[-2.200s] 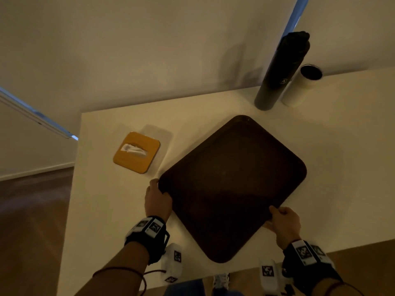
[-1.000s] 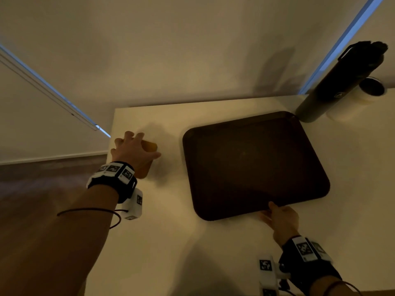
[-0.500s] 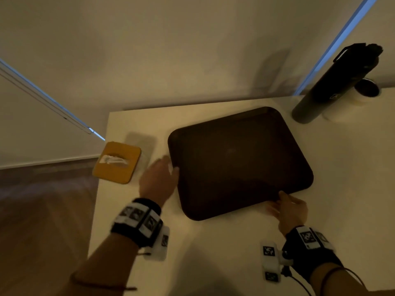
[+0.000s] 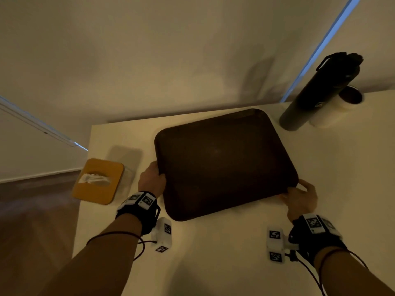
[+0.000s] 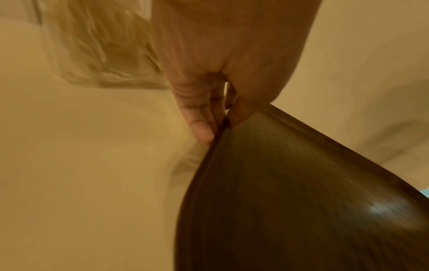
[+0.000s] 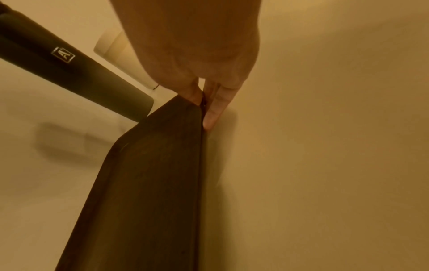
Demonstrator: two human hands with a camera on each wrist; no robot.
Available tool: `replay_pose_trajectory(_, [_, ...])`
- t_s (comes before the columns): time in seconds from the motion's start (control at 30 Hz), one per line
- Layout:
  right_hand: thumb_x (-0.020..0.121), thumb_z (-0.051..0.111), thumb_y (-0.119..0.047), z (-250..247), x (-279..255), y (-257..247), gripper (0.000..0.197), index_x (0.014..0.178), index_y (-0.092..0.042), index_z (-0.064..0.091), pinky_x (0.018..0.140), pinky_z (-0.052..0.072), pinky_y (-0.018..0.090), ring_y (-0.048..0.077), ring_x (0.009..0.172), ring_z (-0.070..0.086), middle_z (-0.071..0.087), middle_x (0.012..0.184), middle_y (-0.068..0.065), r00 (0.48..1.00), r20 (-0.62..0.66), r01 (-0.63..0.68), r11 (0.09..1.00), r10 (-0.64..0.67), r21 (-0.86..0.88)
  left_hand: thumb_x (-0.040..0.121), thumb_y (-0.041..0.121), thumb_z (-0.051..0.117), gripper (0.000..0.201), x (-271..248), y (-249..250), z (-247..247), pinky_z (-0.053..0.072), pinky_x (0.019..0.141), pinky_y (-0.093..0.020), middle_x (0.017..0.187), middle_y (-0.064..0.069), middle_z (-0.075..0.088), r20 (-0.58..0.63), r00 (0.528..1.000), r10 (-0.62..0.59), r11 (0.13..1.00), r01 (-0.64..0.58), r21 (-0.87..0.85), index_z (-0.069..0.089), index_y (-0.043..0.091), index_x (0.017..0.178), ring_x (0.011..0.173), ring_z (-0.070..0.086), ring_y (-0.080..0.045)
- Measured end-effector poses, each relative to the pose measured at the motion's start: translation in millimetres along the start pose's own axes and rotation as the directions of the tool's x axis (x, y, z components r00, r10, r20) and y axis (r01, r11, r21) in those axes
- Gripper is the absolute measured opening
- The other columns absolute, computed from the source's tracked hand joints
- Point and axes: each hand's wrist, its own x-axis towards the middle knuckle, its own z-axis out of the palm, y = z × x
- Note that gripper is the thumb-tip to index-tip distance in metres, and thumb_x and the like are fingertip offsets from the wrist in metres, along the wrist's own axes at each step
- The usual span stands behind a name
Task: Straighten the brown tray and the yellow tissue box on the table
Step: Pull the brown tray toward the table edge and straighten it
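The head view looks steeply down on the white table [image 4: 213,263] from above its near edge. The 2 wrist views sit low, close, somewhat blurred, sharing the brown tray [image 4: 224,163] [image 5: 301,201] [image 6: 150,183].

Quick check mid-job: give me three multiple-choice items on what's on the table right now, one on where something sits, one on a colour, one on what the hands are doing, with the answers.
1. Where is the yellow tissue box relative to the brown tray?
A. On the tray
B. To the tray's left, near the table edge
C. Behind the black bottle

2. What colour is the tall bottle at the far right?
A. Black
B. White
C. Yellow

3. What is the state of the hands?
A. Both hang idle
B. Only the right holds the tray
C. Each has a grip on a tray edge

Answers:
1 B, the box sits apart from the tray by the left table edge.
2 A, the bottle is black beside a white cup.
3 C, the left hand pinches the left rim and the right hand pinches the near right corner.
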Motion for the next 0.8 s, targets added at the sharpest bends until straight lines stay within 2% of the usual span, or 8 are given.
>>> replay_pose_trajectory(0.13, [0.082,0.060,0.002,7.6,3.6,0.8,0.042,0.120,-0.015,0.059,0.083,0.058,0.056,0.039,0.097,0.069,0.065,0.089,0.010,1.000,-0.010,-0.013,0.999,0.013,0.034,0.082,0.011,0.048,0.058,22.6,5.1,-4.7,0.050,0.095,-0.047,0.124,-0.019,0.064,-0.021,1.000,0.023,1.000,-0.023,0.019,0.044,0.018,0.140,0.107,0.062,-0.039])
replay_pose_trajectory(0.3, [0.081,0.059,0.003,15.2,4.3,2.4,0.040,0.114,-0.020,0.056,0.084,0.058,0.055,0.038,0.099,0.069,0.066,0.115,0.024,0.999,-0.010,-0.049,0.996,0.049,0.078,0.083,0.011,0.048,0.063,47.1,6.7,-7.2,0.052,0.093,-0.047,0.109,-0.023,0.070,-0.007,0.999,0.040,0.999,-0.040,0.034,0.039,0.026,0.144,0.100,0.065,-0.039])
replay_pose_trajectory(0.47, [0.083,0.056,0.006,23.9,4.3,-0.1,0.039,0.111,-0.020,0.055,0.081,0.059,0.050,0.038,0.101,0.069,0.065,0.117,0.024,0.998,-0.002,-0.058,0.991,0.059,0.118,0.085,0.012,0.048,0.063,67.6,11.2,-10.9,0.053,0.090,-0.045,0.102,-0.022,0.071,-0.001,0.998,0.063,0.996,-0.063,0.060,0.036,0.029,0.145,0.094,0.066,-0.039])
replay_pose_trajectory(0.57, [0.084,0.058,0.006,28.7,3.8,-2.1,0.039,0.112,-0.020,0.054,0.080,0.059,0.048,0.039,0.104,0.068,0.064,0.120,0.025,0.998,0.009,-0.063,0.989,0.063,0.136,0.087,0.012,0.048,0.061,76.0,11.9,-13.0,0.052,0.090,-0.042,0.106,-0.021,0.070,0.002,0.997,0.071,0.996,-0.071,0.047,0.037,0.027,0.145,0.097,0.065,-0.039])
replay_pose_trajectory(0.73, [0.085,0.056,0.007,34.6,4.6,-7.0,0.040,0.115,-0.019,0.054,0.070,0.058,0.040,0.040,0.104,0.067,0.062,0.121,0.024,0.998,-0.003,-0.063,0.987,0.064,0.148,0.087,0.013,0.049,0.062,86.4,11.6,-14.1,0.052,0.092,-0.045,0.108,-0.023,0.069,0.007,0.997,0.077,0.996,-0.077,0.046,0.037,0.027,0.145,0.098,0.065,-0.040])
replay_pose_trajectory(0.8, [0.085,0.056,0.007,36.5,5.3,-8.5,0.040,0.115,-0.019,0.054,0.070,0.058,0.041,0.039,0.103,0.068,0.063,0.121,0.024,0.998,-0.003,-0.068,0.987,0.069,0.148,0.086,0.013,0.049,0.061,88.6,12.8,-14.4,0.053,0.092,-0.045,0.106,-0.023,0.070,0.006,0.997,0.075,0.996,-0.075,0.040,0.037,0.027,0.145,0.096,0.066,-0.040])
